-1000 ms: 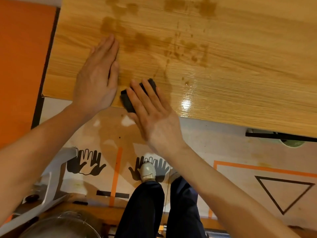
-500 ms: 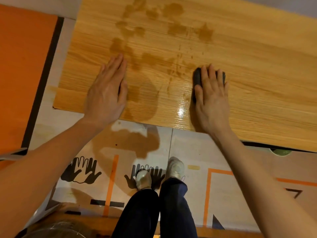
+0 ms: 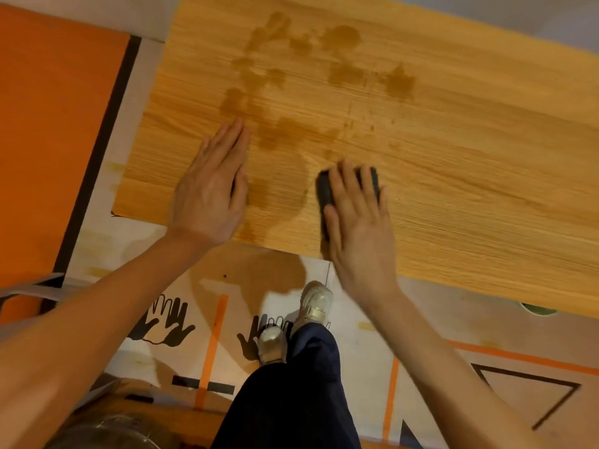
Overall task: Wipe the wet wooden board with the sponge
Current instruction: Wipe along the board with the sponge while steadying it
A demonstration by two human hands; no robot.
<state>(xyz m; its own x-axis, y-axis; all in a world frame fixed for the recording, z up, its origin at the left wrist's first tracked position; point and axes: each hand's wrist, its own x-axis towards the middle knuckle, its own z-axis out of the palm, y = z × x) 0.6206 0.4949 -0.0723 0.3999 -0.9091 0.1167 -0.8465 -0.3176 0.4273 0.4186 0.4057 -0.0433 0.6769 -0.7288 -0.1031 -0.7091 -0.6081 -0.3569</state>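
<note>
Dark, flat sponge [image 3: 325,189] lies on the light oak-grain wooden board [image 3: 453,157] near its near edge, pinned under the flattened fingers of the right hand [image 3: 358,215], which presses down on it rather than curling around it. Well apart to its left, the left hand [image 3: 210,196] rests flat and spread on the board, holding nothing, just below brown wet patches [image 3: 291,79]. No writing or labels are readable.
</note>
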